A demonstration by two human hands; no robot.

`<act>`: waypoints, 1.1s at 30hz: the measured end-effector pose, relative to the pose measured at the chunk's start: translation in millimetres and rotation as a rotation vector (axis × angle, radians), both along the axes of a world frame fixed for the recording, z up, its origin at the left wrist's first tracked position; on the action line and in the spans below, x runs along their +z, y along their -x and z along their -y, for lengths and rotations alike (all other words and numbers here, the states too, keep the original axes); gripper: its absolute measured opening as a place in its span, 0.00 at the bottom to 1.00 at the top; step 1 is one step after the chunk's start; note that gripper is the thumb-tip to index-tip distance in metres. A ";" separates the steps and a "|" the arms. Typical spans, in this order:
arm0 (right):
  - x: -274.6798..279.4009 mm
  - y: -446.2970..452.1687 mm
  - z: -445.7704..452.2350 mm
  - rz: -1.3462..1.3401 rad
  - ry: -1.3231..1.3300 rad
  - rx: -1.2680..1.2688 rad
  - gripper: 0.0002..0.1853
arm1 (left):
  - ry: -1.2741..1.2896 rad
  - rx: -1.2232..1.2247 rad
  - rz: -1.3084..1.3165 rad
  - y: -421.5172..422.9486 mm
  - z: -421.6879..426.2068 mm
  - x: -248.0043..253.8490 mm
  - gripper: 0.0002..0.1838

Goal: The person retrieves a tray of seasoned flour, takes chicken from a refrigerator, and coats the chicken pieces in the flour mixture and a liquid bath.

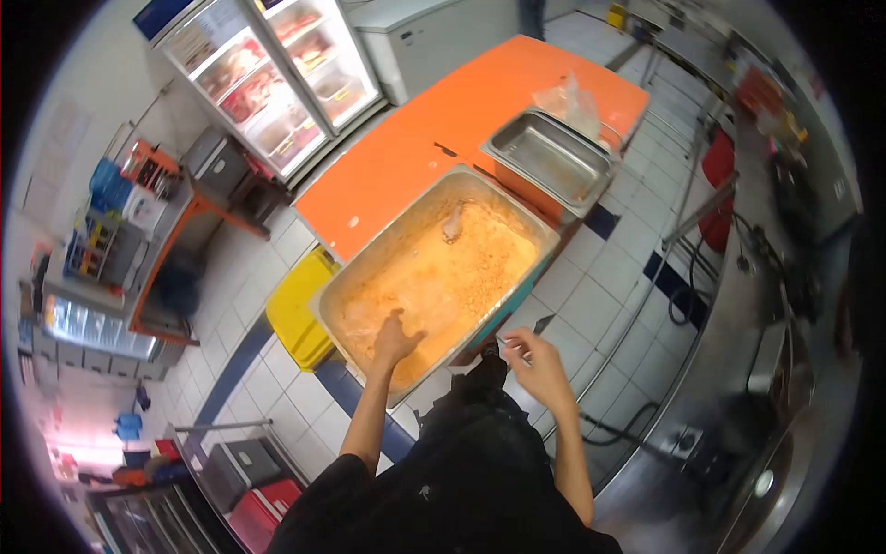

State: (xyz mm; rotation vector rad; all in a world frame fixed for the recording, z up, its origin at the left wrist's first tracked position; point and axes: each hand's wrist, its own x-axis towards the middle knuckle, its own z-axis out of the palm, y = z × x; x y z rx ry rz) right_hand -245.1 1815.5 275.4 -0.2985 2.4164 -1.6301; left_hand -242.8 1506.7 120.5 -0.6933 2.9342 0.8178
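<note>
A large deep metal pan (324,319) holds an orange-yellow, crumbly powder that looks like breading flour (480,263). One piece of what looks like raw chicken (452,224) lies on the powder toward the far side. My left hand (397,340) is at the near end of the pan, low over the powder, with fingers spread and nothing visible in them. Whether its fingertips touch the powder I cannot tell. Outside the pan's near right edge, my right hand (537,367) hovers over the floor, its fingers loosely bent and apart, holding nothing I can see.
Behind the pan stretches an orange tabletop (388,152). A smaller metal pan (551,159) and a clear plastic bag (574,103) sit on its right part. A yellow bin (300,309) stands at left, a lit glass-door fridge (277,83) behind, a steel counter (637,517) at right.
</note>
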 end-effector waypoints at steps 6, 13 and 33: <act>-37.5 75.9 60.9 -0.199 -0.192 0.380 0.14 | -0.087 -0.019 0.013 48.4 -19.1 4.7 0.09; -110.0 161.6 117.2 -0.444 -0.494 0.737 0.19 | 0.226 0.188 -0.123 51.6 -30.3 -37.0 0.08; -117.8 168.7 182.6 -0.105 -0.047 0.907 0.06 | -0.678 0.808 -0.384 29.7 -66.4 83.9 0.09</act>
